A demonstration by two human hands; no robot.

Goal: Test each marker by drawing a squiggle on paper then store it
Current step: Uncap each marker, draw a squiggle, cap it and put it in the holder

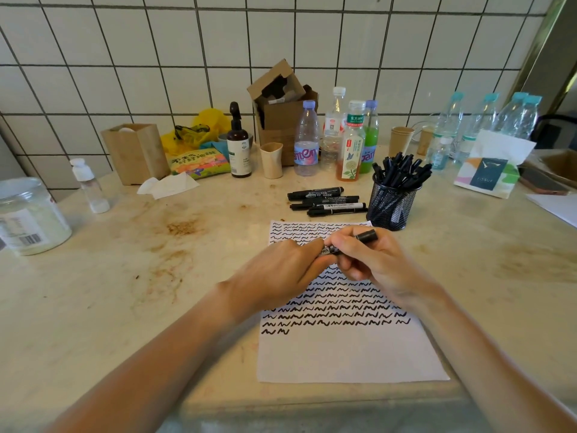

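Mostly done: paper (349,354) filling with squiggles, cup (392,204) holding many markers. Both hands, left (278,273) and right (371,260), gripping marker (363,239) mid-frame over paper; four markers (324,201) waiting above.

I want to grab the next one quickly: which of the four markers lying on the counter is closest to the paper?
The bottom marker of the row, with the white label, beside the mesh pen cup. It lies just above the paper.

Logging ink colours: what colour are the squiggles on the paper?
Black, row upon row of squiggles on the white paper, clearest in the head view.
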